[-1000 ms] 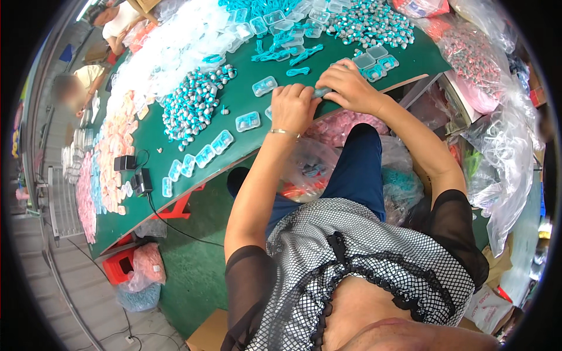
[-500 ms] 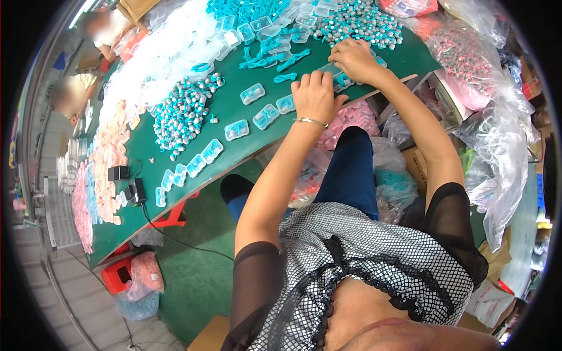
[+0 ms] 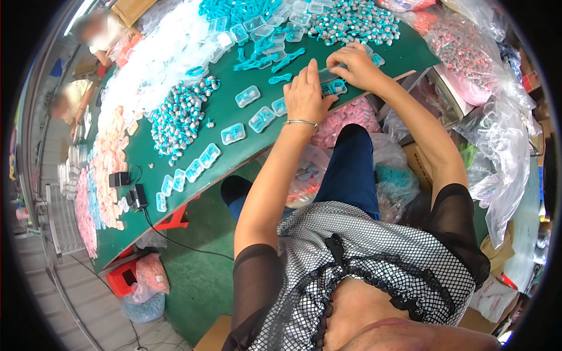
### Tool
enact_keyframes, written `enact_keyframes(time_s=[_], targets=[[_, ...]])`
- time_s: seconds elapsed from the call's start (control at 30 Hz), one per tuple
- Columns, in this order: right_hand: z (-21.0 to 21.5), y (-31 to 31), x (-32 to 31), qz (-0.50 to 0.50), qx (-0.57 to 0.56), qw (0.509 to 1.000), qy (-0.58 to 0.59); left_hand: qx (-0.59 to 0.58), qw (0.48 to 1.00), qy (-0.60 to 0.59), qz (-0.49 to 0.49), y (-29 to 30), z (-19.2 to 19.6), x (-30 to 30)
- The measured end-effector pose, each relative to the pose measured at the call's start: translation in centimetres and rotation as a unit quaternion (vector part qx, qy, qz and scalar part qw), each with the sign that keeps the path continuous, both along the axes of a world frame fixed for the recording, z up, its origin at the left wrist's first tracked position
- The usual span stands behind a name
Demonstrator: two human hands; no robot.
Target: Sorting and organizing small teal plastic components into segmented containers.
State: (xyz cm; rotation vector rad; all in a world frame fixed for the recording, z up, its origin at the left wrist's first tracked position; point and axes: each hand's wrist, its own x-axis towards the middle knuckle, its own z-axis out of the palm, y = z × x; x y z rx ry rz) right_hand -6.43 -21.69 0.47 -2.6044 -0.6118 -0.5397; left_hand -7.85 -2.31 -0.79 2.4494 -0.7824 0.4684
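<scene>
My left hand point(image 3: 307, 95) reaches over the row of cases at the table's near edge, fingers stretched out and thumb apart, the thumb beside a clear plastic case point(image 3: 335, 88) with teal contents. My right hand point(image 3: 358, 69) is bent over this case's far side, with thumb and fingers closed at its clear lid point(image 3: 325, 76); the exact grip is partly hidden. Left of my hands lie more filled cases, among them one case point(image 3: 261, 119) and another case point(image 3: 233, 134). A further case point(image 3: 248, 96) lies behind them.
The green table point(image 3: 234, 161) carries piles of teal-and-grey small parts point(image 3: 181, 120), teal cords point(image 3: 240, 13) and empty clear cases point(image 3: 254, 24). Black adapters point(image 3: 137, 196) with a cable lie at left. Plastic bags point(image 3: 462, 52) crowd the right. Two people sit across at far left.
My left hand has shifted slightly left and its fingers have straightened. More of the case and its lid now shows between my hands. The whole view has moved a little.
</scene>
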Motion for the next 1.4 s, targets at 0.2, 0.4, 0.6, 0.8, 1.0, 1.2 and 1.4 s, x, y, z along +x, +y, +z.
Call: enact_keyframes(time_s=[0.2, 0.4, 0.6, 0.8, 1.0, 1.2, 1.4], targets=[[0.8, -0.6, -1.7, 0.082, 0.070, 0.994, 0.023, 0.035, 0.998, 0.018, -0.049, 0.6, 0.3, 0.5], [0.0, 1.1, -6.0, -0.121, -0.067, 0.985, -0.100, 0.024, 0.999, 0.009, -0.044, 0.5, 0.1, 0.4], [-2.1, 2.3, -6.5, -0.170, -0.027, 0.976, -0.130, 0.026, 0.999, 0.011, -0.041, 0.6, 0.0, 0.3], [-2.5, 3.1, -7.4, -0.173, -0.047, 0.975, -0.134, 0.024, 0.999, 0.002, -0.035, 0.4, -0.3, 0.2], [-3.2, 4.0, -8.9, -0.185, -0.136, 0.961, -0.151, 0.017, 0.999, 0.000, -0.036, 0.5, -0.4, 0.2], [-2.7, 4.2, -9.5, -0.196, -0.164, 0.956, -0.142, 0.025, 0.999, 0.000, -0.036, 0.6, -0.3, 0.0], [-0.8, 2.9, -8.6, -0.154, -0.055, 0.982, -0.099, 0.018, 0.998, -0.030, -0.047, 0.9, -0.3, 0.0]])
